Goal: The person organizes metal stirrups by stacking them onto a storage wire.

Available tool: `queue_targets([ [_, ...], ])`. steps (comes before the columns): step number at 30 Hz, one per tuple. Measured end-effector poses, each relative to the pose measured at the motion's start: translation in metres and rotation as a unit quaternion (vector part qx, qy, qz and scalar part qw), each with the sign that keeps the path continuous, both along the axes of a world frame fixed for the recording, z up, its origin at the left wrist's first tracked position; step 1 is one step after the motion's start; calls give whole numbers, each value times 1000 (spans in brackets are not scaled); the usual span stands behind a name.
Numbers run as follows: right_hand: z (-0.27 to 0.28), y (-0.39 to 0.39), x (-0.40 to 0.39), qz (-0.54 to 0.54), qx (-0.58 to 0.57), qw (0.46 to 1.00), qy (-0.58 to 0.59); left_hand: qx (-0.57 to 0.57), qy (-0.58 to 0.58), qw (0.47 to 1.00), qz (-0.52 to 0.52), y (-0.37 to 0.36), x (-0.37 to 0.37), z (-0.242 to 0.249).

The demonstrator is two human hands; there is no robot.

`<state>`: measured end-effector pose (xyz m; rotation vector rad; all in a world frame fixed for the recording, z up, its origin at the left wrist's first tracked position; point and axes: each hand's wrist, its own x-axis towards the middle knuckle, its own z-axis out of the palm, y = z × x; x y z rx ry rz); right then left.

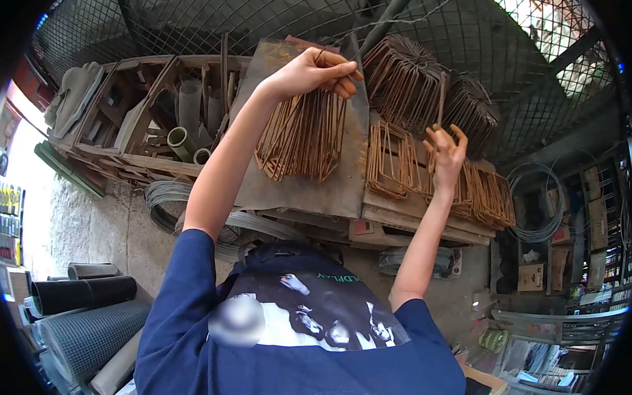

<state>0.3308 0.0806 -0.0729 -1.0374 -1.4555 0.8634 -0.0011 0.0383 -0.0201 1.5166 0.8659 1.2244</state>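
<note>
My left hand [318,72] is raised over a bundle of rusty wire stirrups [303,139] that hangs above a metal sheet [260,192]. Its fingers are pinched together near the bundle's top; what they grip is too small to make out. On the right, my right hand [446,151] is held up with its fingers curled around the lower part of a thin rusty tool [442,99], which points upward. Behind it, more rusty stirrups [409,76] are bunched against the mesh, and rectangular stirrups [391,160] lie on the wooden bench.
Wooden crates [146,109] with pipes stand at the left of the bench. Wire coils [166,203] lie below it, and another coil [537,204] hangs at the right. Mesh rolls [98,337] are at the lower left. A wire mesh wall [205,24] rises behind.
</note>
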Motion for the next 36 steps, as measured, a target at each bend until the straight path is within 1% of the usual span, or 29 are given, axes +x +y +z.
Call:
queue_targets([
  [1,10,1,-2,51,33,995,77,-8,2,1000,-3,0,1,1],
  [2,23,2,-3,50,64,996,47,-5,5,1000,0,-1,2,3],
  [3,38,3,-6,49,72,995,47,-12,-11,1000,0,3,1,-1],
  [6,81,11,-12,138,123,978,92,-7,18,1000,-7,2,1,0],
  [7,96,13,-16,135,131,978,92,1,20,1000,-10,1,1,1],
  [9,118,14,-28,146,145,975,88,-26,-11,999,-23,0,3,0],
  [10,126,17,-34,133,140,977,93,-39,-30,998,-29,-1,3,2],
  [14,133,37,-46,136,134,972,133,-26,-7,999,-24,-3,4,1],
  [15,132,38,-47,137,137,972,133,-23,-7,999,-24,-3,4,1],
  [17,127,42,-51,150,138,975,88,-25,-22,998,-57,-2,3,-1],
  [23,96,35,-59,220,125,966,53,-12,-15,997,-72,-2,1,-2],
  [25,85,18,-66,204,95,974,29,-20,-54,997,-42,-3,3,-3],
  [26,76,9,-67,196,96,976,1,-24,-55,997,-40,-4,3,-4],
  [27,67,1,-69,188,98,977,-28,-15,-46,998,-28,-3,3,-5],
  [30,35,-13,-77,184,70,979,-47,8,-12,1000,15,-3,3,-4],
  [31,27,-18,-80,179,60,980,-57,2,-8,1000,15,-3,3,-5],
  [33,16,-26,-86,177,48,982,-46,29,-5,999,26,0,3,-6],
  [36,4,-38,-92,176,49,982,-38,27,-2,1000,4,4,2,-8],
])
